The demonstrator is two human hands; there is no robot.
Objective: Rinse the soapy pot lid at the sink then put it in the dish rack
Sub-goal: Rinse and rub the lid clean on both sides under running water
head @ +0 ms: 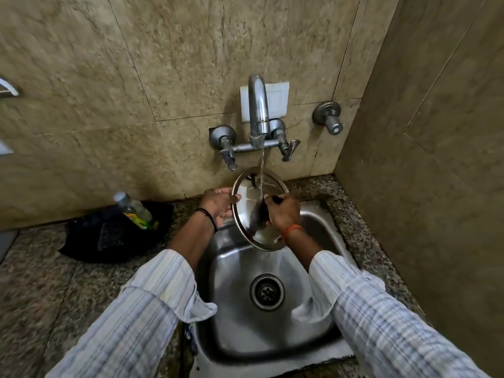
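Observation:
A round steel pot lid (pixel 249 203) is held tilted over the back of the steel sink (pixel 234 317). Water runs from the wall tap (pixel 257 105) in a thin stream onto the lid's face. My left hand (pixel 219 204) grips the lid's left rim. My right hand (pixel 282 212) presses on the lid's face near its middle, fingers curled against the metal. The lid shines wet; I cannot tell whether any soap is on it. No dish rack is in view.
A plastic bottle with a green label (pixel 135 211) lies on a black cloth (pixel 109 236) on the granite counter left of the sink. A second valve (pixel 328 117) sticks out of the tiled wall at the right. A side wall closes in on the right.

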